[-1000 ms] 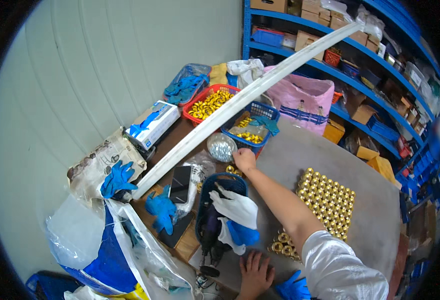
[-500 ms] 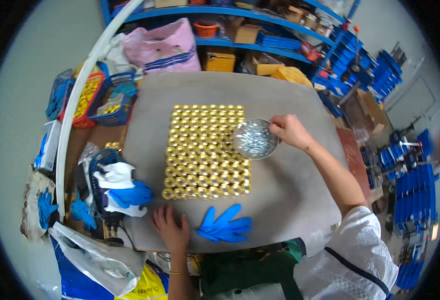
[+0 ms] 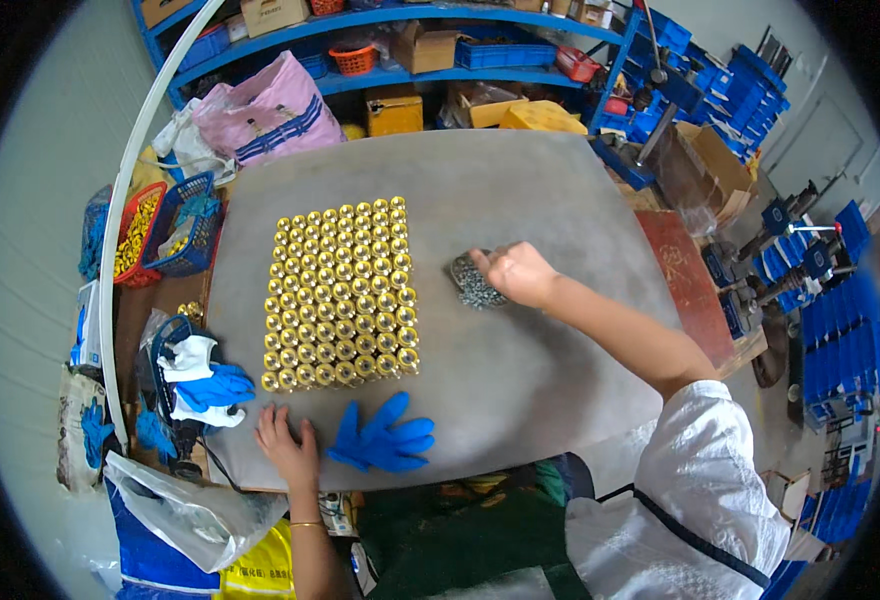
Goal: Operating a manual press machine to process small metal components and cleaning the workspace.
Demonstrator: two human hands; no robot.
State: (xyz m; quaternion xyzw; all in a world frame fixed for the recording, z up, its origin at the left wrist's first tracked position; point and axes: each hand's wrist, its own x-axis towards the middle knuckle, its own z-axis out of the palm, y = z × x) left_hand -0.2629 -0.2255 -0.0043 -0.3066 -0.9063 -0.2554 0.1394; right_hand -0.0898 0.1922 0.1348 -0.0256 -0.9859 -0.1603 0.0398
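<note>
A block of gold-coloured round metal pieces (image 3: 342,295), set in close rows, stands left of the middle of the grey table (image 3: 520,400). To the right of it, my right hand (image 3: 520,273) is closed at the rim of a small round bowl (image 3: 454,264) and covers part of it. Small silver metal parts (image 3: 476,290) lie in the bowl; whether it touches the table is hard to see. My left hand (image 3: 288,445) rests on the table's near edge, fingers spread and holding nothing. Close by lies a blue glove (image 3: 385,436).
On the left stand a red basket (image 3: 140,238) of yellow pieces, a blue basket (image 3: 186,228) and a dark basket with gloves (image 3: 200,370). A pink bag (image 3: 265,110) and blue shelves (image 3: 360,80) are behind the table. Blue bins (image 3: 840,330) line the right side.
My view has shifted, so the table's things sit further left. The bowl has moved right, away from the gold pieces, and looks smaller and more covered by my right hand.
</note>
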